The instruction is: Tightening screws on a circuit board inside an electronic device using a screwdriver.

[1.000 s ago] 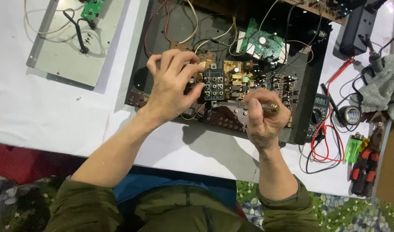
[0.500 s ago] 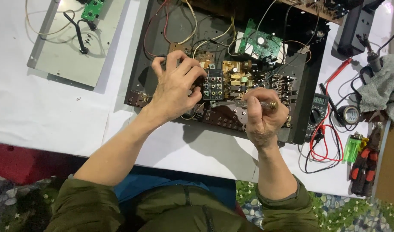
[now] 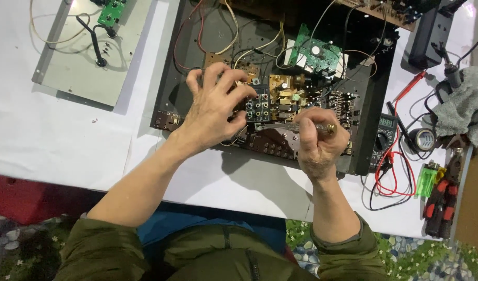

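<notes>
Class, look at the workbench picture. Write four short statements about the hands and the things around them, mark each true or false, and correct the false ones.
1. The right hand grips a screwdriver. True.
2. The left hand rests on the white table. False: it rests on the circuit boards inside the open black chassis.
3. A multimeter lies right of the chassis. True.
4. The grey metal panel lies right of the chassis. False: left.
</notes>
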